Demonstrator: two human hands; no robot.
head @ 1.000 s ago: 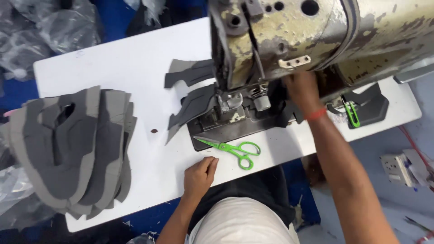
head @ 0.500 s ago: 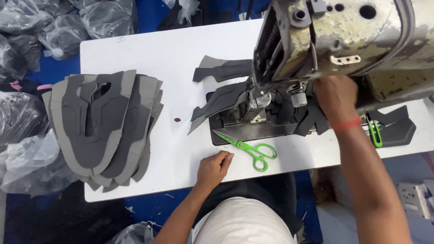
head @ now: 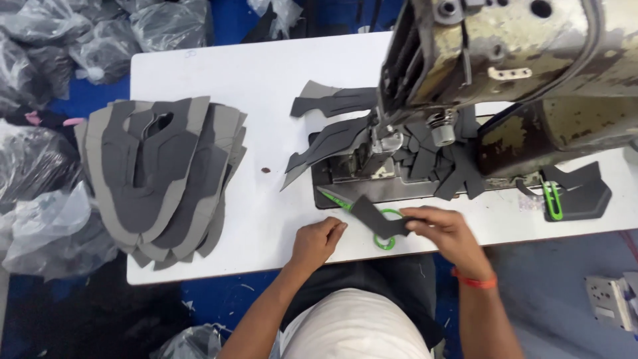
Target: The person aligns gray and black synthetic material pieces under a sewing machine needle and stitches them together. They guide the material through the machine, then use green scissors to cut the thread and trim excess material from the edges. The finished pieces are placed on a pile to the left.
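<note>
My right hand [head: 444,234] pinches a small dark grey cut piece [head: 375,218] above the table's near edge, over green-handled scissors [head: 372,223] lying in front of the sewing machine. My left hand [head: 318,242] rests loosely curled on the white table [head: 266,73] just left of the scissors, holding nothing. More dark cut pieces [head: 435,159] lie under and around the needle area of the worn sewing machine [head: 505,60]. A stack of grey shoe-upper panels [head: 163,169] sits at the table's left.
Other dark pieces [head: 332,100] lie behind the needle plate. A green clip [head: 551,199] rests on a dark piece [head: 585,193] at the right. Clear plastic bags [head: 46,213] of material crowd the floor at left and behind the table.
My right hand has come back from beside the machine to the table's near edge, now holding a dark piece. The view shifted so the table sits further right. The left hand barely moved.
</note>
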